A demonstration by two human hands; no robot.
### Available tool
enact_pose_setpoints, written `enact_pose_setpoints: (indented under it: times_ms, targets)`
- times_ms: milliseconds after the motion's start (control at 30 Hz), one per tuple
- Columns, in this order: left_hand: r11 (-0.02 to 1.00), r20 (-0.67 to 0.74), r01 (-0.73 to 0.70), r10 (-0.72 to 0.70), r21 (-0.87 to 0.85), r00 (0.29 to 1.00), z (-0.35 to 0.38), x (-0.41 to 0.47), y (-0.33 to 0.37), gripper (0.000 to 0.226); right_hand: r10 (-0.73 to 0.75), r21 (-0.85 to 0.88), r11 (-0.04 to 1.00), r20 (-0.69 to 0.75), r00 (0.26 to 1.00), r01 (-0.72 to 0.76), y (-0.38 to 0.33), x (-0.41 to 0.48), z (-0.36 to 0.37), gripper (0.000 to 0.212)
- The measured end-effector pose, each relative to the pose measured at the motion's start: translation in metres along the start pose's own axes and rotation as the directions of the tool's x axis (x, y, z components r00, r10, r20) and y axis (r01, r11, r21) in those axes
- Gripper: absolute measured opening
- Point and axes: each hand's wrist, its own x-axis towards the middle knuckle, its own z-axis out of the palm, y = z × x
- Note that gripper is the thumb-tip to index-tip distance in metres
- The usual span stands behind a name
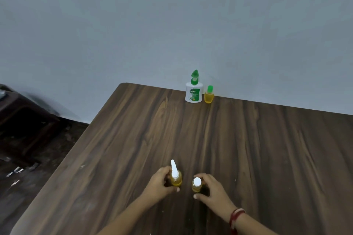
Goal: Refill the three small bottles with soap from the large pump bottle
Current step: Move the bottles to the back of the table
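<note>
Two small bottles of yellow soap stand upright on the near part of the wooden table [248,149]. My left hand [159,184] grips the one with a long white nozzle cap [176,177]. My right hand [210,189] grips the one with a round white cap [197,185]. At the far edge by the wall stands the large white pump bottle [193,91] with a green pump. A third small yellow bottle with a green cap [209,95] stands just right of it.
The table's left edge runs diagonally from the far corner toward me. Beyond it lies a dark floor with a dark piece of furniture [23,116] at the far left. A plain grey wall [172,25] backs the table.
</note>
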Motion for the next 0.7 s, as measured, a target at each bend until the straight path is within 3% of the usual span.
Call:
enact_pose_setpoints:
  times_ms: [133, 267, 433, 700]
  targets:
    - [0.998, -0.112, -0.066, 0.065, 0.001, 0.992, 0.009, 0.007, 0.002, 0.037, 0.006, -0.002, 1.0, -0.089, 0.996, -0.007, 0.004, 0.007, 0.003, 0.035]
    - [0.993, -0.138, -0.115, 0.109, -0.033, 0.984, 0.015, 0.037, 0.021, 0.035, 0.003, 0.057, 0.998, -0.181, 0.983, 0.007, 0.012, 0.023, -0.018, 0.039]
    - [0.978, -0.163, -0.206, 0.207, 0.024, 0.965, 0.026, 0.12, 0.078, 0.032, 0.016, 0.085, 0.996, -0.424, 0.905, 0.023, 0.025, 0.07, -0.079, 0.04]
    - [0.97, -0.149, -0.217, 0.231, 0.106, 0.961, 0.054, 0.262, 0.137, 0.034, 0.043, 0.11, 0.994, -0.552, 0.833, 0.022, 0.056, 0.173, -0.178, 0.034]
